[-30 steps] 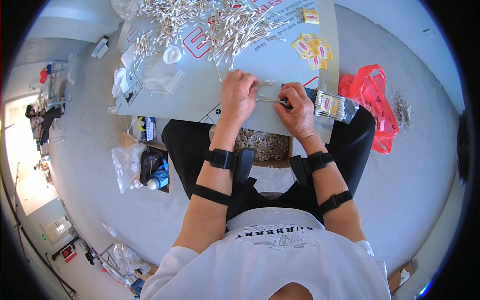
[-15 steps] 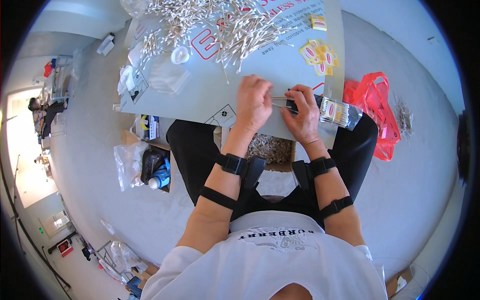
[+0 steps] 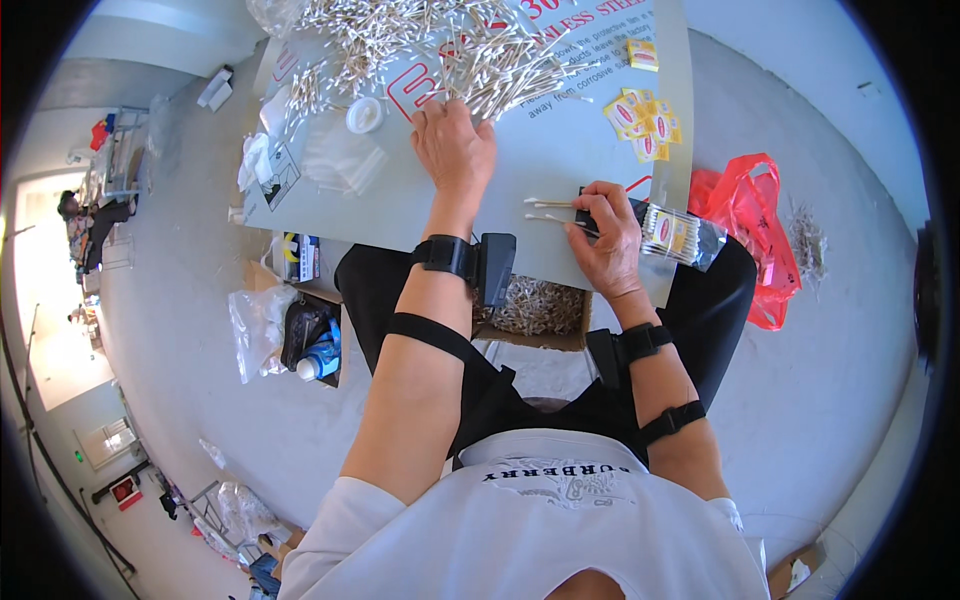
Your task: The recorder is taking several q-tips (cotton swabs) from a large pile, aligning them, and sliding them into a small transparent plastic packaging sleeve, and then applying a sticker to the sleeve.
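Observation:
My left hand (image 3: 455,145) reaches forward over the grey table (image 3: 560,150), its fingertips at the near edge of a big heap of cotton swabs (image 3: 440,45). Whether it has hold of any swabs I cannot tell. My right hand (image 3: 605,240) stays near the table's front edge, closed on a few cotton swabs (image 3: 545,210) whose white tips stick out to the left, together with a small dark object. Just right of that hand lies a clear packet of swabs (image 3: 680,235) with yellow labels.
Yellow label stickers (image 3: 645,120) lie at the table's right. A white round lid (image 3: 363,115) and clear plastic bags (image 3: 340,160) sit at the left. A red plastic bag (image 3: 750,220) lies on the floor to the right; a cardboard box of swabs (image 3: 535,310) stands under the table.
My left hand has left the right hand and moved forward to the swab heap. The right hand has kept its swabs near the table's front edge.

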Tool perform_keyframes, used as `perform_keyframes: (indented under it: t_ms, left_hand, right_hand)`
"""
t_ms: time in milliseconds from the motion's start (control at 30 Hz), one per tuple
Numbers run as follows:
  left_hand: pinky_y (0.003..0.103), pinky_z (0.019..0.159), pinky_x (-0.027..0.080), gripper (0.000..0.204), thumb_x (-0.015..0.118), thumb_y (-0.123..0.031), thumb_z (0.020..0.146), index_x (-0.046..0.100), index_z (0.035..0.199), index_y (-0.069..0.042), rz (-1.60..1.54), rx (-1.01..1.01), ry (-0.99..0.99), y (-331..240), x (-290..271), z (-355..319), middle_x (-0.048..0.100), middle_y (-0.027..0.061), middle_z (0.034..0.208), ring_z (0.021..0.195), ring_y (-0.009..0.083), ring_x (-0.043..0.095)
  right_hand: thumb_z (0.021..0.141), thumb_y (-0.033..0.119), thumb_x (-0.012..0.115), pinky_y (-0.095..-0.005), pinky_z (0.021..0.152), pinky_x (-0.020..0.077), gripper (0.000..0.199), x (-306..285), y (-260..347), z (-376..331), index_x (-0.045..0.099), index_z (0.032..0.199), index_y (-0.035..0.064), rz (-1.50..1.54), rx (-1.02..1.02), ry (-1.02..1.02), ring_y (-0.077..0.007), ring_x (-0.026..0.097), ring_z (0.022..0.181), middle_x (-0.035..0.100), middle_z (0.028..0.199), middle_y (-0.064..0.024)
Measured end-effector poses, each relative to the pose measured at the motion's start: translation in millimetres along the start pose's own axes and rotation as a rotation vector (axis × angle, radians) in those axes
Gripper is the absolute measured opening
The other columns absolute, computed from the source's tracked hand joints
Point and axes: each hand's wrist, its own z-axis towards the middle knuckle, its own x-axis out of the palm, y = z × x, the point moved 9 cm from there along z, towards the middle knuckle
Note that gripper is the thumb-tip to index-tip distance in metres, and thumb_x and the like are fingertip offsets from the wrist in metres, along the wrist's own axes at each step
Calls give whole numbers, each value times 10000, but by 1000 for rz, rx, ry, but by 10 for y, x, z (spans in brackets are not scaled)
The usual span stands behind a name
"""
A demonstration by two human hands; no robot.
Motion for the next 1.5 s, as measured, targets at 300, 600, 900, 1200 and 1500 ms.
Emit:
perform_keyframes:
  t_ms: [300,600,900,1200,1500]
  left_hand:
    - [432,828,442,89,692,-109,819,634,838,-43,-197,-62,-28,291,97,-168,593,124,908,942,342,533]
    - [421,747,469,83,712,-108,790,648,765,-62,-588,19,209,-86,193,-274,606,76,826,848,299,570]
    - [409,721,480,102,707,-121,786,655,771,-35,-352,279,331,-563,263,-408,617,96,797,821,307,592]
    - [455,758,494,86,678,-125,802,681,785,-40,-335,208,538,-526,246,-489,647,146,856,870,362,607]
    - [466,706,503,144,662,-171,828,699,827,-32,-378,138,751,-595,304,-456,652,204,777,782,406,633]
  right_hand:
    - [661,7,691,-397,792,516,249,-19,44,14,603,892,31,-21,-49,-24,-316,611,905,571,1017,-110]
    - [666,9,691,-394,788,515,223,-27,17,7,608,873,27,-19,-24,-20,-315,611,913,574,1014,-108]
    - [660,9,695,-394,781,517,216,-21,15,6,612,858,39,-31,-39,-29,-313,613,913,577,1016,-105]
    - [658,18,708,-393,781,518,224,-36,16,0,613,859,41,-61,-46,-33,-314,614,912,579,1012,-102]
    - [656,5,711,-393,780,521,232,-35,21,10,606,860,39,-55,-43,-42,-320,615,904,579,1003,-104]
